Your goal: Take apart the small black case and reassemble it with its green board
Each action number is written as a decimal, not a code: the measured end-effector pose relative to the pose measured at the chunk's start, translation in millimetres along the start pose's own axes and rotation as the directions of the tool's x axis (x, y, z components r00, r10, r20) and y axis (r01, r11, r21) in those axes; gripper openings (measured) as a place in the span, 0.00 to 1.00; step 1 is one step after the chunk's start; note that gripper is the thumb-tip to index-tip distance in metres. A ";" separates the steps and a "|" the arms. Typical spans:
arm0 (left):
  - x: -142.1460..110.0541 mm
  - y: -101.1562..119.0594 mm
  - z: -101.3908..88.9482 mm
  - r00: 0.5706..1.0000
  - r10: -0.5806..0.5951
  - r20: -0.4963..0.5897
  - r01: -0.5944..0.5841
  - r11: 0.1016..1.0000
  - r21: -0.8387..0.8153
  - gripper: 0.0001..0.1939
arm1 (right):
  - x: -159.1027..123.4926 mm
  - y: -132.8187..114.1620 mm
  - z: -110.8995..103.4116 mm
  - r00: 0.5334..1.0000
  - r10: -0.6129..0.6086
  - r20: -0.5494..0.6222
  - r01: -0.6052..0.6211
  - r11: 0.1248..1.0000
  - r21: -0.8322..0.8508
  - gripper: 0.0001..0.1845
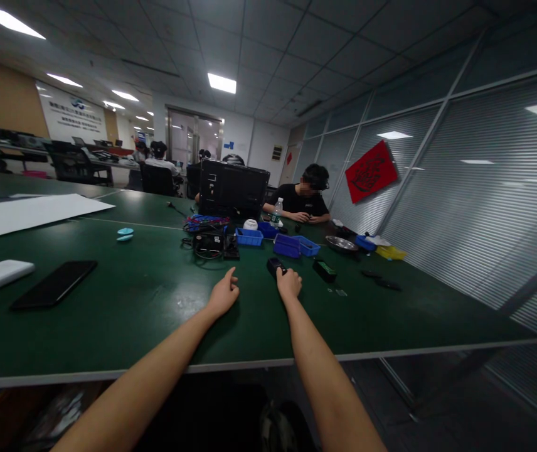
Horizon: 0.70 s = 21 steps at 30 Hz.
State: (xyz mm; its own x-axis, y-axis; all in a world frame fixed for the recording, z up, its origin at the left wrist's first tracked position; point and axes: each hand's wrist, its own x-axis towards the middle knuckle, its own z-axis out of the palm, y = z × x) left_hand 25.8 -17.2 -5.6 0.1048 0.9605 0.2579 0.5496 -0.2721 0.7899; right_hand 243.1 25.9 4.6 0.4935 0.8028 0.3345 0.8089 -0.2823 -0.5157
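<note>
My right hand (pixel 290 284) is closed around the near end of a small black handheld device (pixel 274 265), which lies on the green tabletop. Its exact kind cannot be made out. Left of it, my left hand (pixel 224 294) rests near the table surface, index finger stretched forward and thumb apart, with nothing in it. A black box with a green top (pixel 325 270) lies to the right of my right hand. Beyond my left hand sits a black adapter-like unit with cables (pixel 209 243).
Blue plastic bins (pixel 287 245), a water bottle (pixel 276 211) and a black monitor (pixel 233 188) stand farther back. A metal dish (pixel 342 243) and a yellow tray (pixel 391 252) are at right. A black flat slab (pixel 56 284) lies left. A co-worker (pixel 303 198) sits across the table.
</note>
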 end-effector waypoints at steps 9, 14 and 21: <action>0.0 2.4 0.9 1.000 0.001 -0.022 0.000 1.000 0.008 0.33 | -10.6 -12.0 -1.9 0.976 -0.213 0.039 0.211 0.975 0.066 0.30; 0.3 2.1 1.4 1.000 -0.007 -0.012 0.007 1.000 -0.006 0.33 | -9.1 -12.0 -2.6 0.975 -0.172 0.142 0.171 0.985 0.023 0.31; 1.2 -0.3 1.1 1.000 0.000 -0.006 0.000 1.000 -0.009 0.34 | -9.1 -11.1 -1.7 0.969 -0.193 0.152 0.195 0.981 -0.001 0.27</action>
State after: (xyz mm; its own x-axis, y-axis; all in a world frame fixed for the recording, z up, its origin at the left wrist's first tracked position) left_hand 26.6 -15.9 -6.2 0.0999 0.9600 0.2615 0.5423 -0.2729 0.7946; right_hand 230.1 20.8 8.6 0.2740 0.9126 0.3035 0.8899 -0.1209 -0.4398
